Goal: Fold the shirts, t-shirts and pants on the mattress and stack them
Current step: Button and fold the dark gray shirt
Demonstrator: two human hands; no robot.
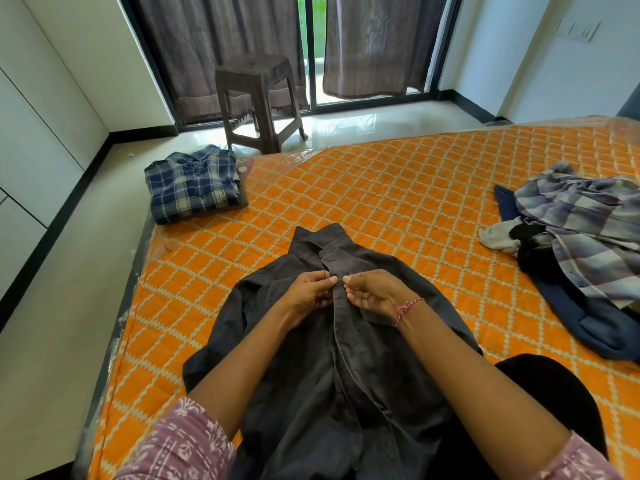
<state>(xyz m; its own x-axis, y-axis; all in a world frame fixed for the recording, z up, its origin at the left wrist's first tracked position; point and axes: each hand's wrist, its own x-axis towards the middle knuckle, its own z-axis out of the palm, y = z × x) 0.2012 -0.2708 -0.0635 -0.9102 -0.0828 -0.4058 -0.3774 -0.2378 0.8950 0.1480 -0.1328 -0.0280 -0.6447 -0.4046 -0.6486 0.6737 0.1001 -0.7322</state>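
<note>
A dark grey shirt (311, 368) lies front up on the orange patterned mattress (398, 188), its collar pointing away from me. My left hand (311, 292) and my right hand (372, 292) meet at the button placket just below the collar, each pinching one edge of the shirt front. A folded blue plaid shirt (192, 185) sits at the mattress's far left corner. An unfolded heap of clothes (581, 237), with a grey checked shirt on top and dark blue fabric beneath, lies at the right.
A brown plastic stool (259, 98) stands on the tiled floor beyond the mattress, in front of curtains and a glass door. White cupboards line the left wall. My dark-clad knee (554, 393) rests on the mattress at the lower right.
</note>
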